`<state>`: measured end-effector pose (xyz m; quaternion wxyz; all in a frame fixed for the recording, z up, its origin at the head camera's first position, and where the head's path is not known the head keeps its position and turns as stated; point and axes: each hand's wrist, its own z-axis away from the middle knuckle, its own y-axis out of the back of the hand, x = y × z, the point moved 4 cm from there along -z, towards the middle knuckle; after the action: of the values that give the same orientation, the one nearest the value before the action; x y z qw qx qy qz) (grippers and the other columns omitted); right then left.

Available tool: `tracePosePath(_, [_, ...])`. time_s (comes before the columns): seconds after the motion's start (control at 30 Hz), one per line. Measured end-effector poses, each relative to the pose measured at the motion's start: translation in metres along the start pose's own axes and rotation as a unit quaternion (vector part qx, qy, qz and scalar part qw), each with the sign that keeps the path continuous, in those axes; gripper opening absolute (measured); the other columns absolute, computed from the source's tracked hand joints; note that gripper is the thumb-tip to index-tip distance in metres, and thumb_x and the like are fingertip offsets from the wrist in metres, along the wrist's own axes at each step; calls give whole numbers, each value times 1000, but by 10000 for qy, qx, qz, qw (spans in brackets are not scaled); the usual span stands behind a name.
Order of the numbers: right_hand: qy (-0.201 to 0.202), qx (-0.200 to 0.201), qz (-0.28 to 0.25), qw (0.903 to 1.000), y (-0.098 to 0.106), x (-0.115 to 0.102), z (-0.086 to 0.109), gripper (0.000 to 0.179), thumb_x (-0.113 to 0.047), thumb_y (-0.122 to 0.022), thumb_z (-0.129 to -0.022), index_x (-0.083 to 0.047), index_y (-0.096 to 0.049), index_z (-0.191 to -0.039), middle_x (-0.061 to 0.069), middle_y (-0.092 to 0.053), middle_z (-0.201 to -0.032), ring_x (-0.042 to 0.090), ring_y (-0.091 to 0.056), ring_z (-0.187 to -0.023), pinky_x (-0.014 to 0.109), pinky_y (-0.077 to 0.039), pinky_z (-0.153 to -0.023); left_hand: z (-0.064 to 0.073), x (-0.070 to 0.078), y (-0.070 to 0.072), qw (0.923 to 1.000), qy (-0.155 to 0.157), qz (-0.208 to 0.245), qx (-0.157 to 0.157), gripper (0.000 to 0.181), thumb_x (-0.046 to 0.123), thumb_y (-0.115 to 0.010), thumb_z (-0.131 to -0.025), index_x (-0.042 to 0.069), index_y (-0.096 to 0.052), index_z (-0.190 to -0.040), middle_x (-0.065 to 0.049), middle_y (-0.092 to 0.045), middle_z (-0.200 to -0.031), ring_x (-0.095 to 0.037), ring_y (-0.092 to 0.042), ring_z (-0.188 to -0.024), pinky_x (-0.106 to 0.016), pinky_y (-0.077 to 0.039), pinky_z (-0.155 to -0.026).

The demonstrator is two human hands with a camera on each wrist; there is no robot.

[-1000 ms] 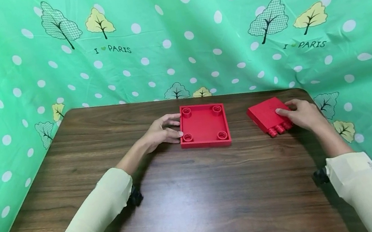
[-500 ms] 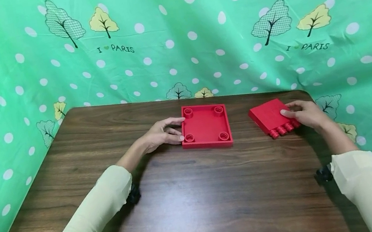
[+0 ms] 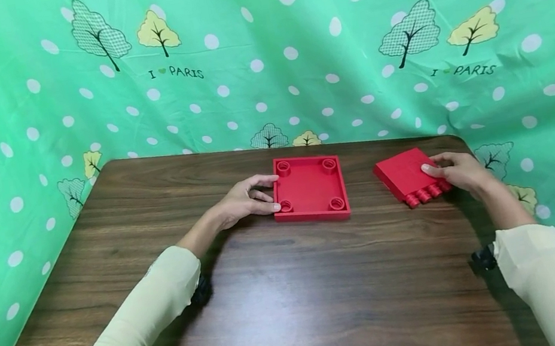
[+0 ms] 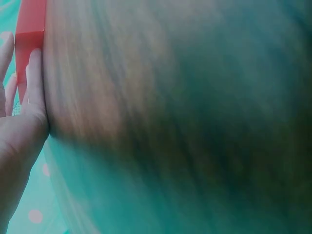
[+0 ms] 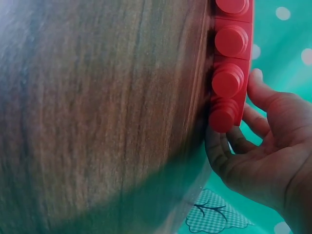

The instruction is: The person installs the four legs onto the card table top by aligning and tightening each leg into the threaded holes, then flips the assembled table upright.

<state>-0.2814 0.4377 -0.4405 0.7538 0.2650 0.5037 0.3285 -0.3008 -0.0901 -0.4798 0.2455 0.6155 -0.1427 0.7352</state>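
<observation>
A red square plastic tray-like piece lies on the table with its hollow side up and a round socket in each corner. Along its left edge, my left hand touches it with fingertips and thumb, the fingers mostly straight. In the left wrist view, the thumb lies against the red side wall. Farther right is a flat red plastic block with a row of round pegs along its near side. My right hand pinches its right end, thumb on top and fingers below, which the head view partly hides.
The brown wooden table has its far edge against a green dotted cloth printed with trees. A strip of table separates the two red pieces. Small black devices sit under both cream sleeves.
The right hand has shifted slightly right along the block, and more of its pegs show. The left hand stays at the tray-like piece's edge. The whole head view has drifted slightly.
</observation>
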Motion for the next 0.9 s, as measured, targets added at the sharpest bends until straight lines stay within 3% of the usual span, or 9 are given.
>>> tracePosePath(0.37, [-163,-111,-373,9991,0,6,-2,90,-60,-51,-115,5,-29,-174,43,-21,-177,57,-32,-154,72,-38,-128,1,-2,-4,9968,232,760,121,83,-11,-88,-90,14,-59,-163,-13,-54,-165,-20,-67,-116,-32,-71,-89])
tracePosePath(0.9, [-56,121,109,9999,9,12,0,87,-59,-49,-116,7,-35,-171,47,-28,-170,59,-42,-142,70,-48,-116,0,-1,-5,9967,259,752,161,82,-10,-87,-91,15,-59,-164,-16,-55,-158,-21,-67,-117,-30,-70,-88])
